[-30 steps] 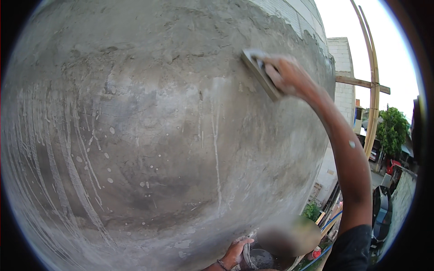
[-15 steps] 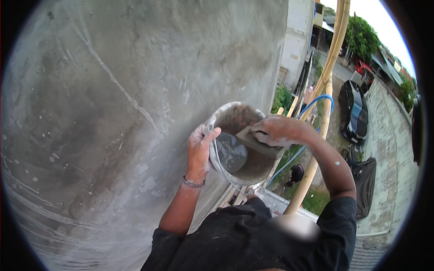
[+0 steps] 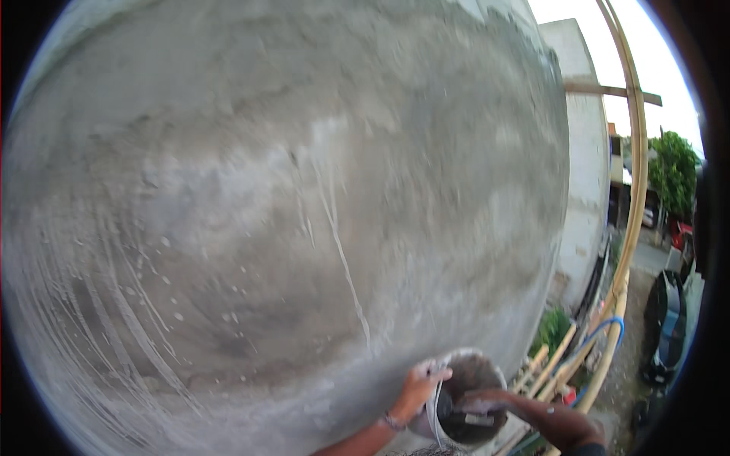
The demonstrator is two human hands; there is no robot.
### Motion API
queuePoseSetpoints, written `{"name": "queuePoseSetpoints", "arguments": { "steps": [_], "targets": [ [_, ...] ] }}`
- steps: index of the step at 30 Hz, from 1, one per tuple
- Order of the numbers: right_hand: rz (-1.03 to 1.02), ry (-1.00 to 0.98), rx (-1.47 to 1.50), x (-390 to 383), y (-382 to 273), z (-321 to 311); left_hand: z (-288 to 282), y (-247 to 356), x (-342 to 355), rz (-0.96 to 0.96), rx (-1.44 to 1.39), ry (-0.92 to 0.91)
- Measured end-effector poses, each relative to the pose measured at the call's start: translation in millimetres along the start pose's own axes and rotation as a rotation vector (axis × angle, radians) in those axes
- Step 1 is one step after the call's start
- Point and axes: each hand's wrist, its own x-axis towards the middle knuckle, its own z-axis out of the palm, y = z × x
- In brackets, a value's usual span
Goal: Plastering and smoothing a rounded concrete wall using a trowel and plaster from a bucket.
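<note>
My left hand (image 3: 417, 389) grips the near-left rim of a cement-smeared bucket (image 3: 480, 372), fingers curled over the edge. Inside the bucket, my right hand (image 3: 487, 400) is closed on a plastering trowel (image 3: 479, 419), whose blade is low and partly hidden by the hand and bucket wall. Some grey wet mix shows dimly at the bottom. Beyond the bucket rises a grey plastered wall (image 3: 251, 228), damp in patches, with pale drips and splashes running down it.
Bamboo poles (image 3: 637, 152) stand at the right, with a blue hose (image 3: 608, 325) looped round one. Further down are a dark car (image 3: 668, 319) and a tree (image 3: 673, 171). A pale block wall (image 3: 584, 175) stands past the plastered wall's edge.
My view has tilted up toward the wall, so the bucket and both hands sit lower in the picture. My right hand with the trowel has gone deeper into the bucket.
</note>
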Motion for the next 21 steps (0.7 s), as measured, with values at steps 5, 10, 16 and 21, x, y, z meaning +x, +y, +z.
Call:
{"name": "queuePoseSetpoints", "arguments": {
  "steps": [5,10,16,21],
  "targets": [
    [0.046,0.169,0.963,1,73,15,-17,-44,20,-0.008,-0.411,0.014],
    [-0.19,0.564,0.91,-27,-62,-55,-32,4,7,-0.013,-0.716,0.091],
    [-0.558,1.138,0.758,-91,-272,-219,-47,7,-8,-0.148,-0.986,0.144],
    [-0.884,1.598,0.555,-147,-454,-409,-38,4,-25,-0.237,-0.976,0.136]
  ]
}}
